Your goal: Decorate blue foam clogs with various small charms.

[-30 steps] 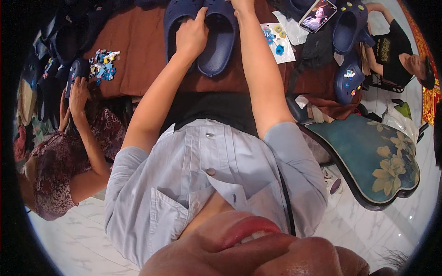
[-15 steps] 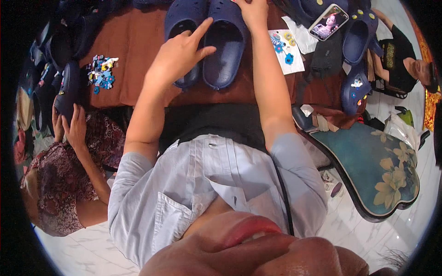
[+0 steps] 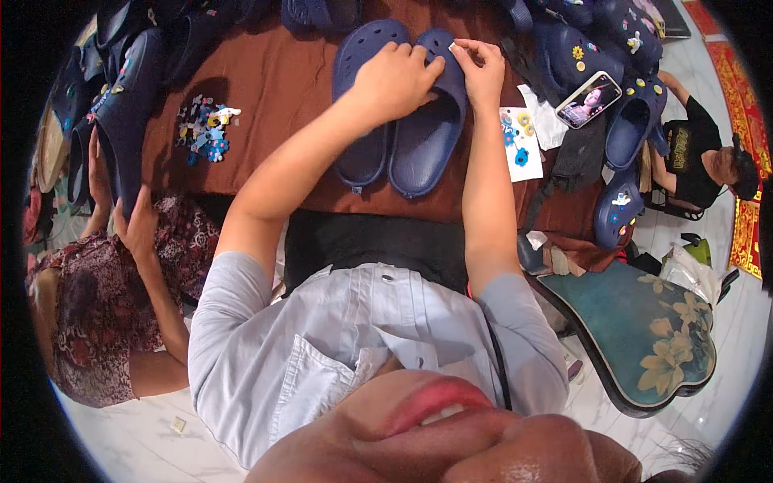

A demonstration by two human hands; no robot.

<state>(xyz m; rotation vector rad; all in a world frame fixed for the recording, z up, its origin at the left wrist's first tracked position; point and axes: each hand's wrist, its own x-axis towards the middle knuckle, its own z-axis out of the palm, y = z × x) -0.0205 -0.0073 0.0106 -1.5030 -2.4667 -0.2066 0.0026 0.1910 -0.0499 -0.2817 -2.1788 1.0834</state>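
A pair of navy blue clogs lies side by side on the brown cloth, toes pointing away: the left clog point(image 3: 354, 60) and the right clog point(image 3: 427, 161). My left hand point(image 3: 394, 84) reaches across both, its fingers curled over the upper of the right clog near the opening. At the far right side of that clog's toe, my right hand point(image 3: 483, 72) pinches a small whitish piece point(image 3: 453, 47) between thumb and finger; its exact kind is too small to tell. A pile of colourful shoe charms point(image 3: 207, 129) sits to the left, and more lie on a white sheet point(image 3: 525, 165) to the right.
A phone point(image 3: 589, 100) with a lit screen rests among navy clogs at the right. More clogs line the far and left edges of the brown cloth point(image 3: 266, 105). At the left, another person's hands point(image 3: 137, 225) hold a clog; another person point(image 3: 700, 153) sits at the right.
The clogs appear lower and further right in view. My left hand has gone from pointing over the openings to curling over the right clog's upper. The small whitish piece now shows in my right hand.
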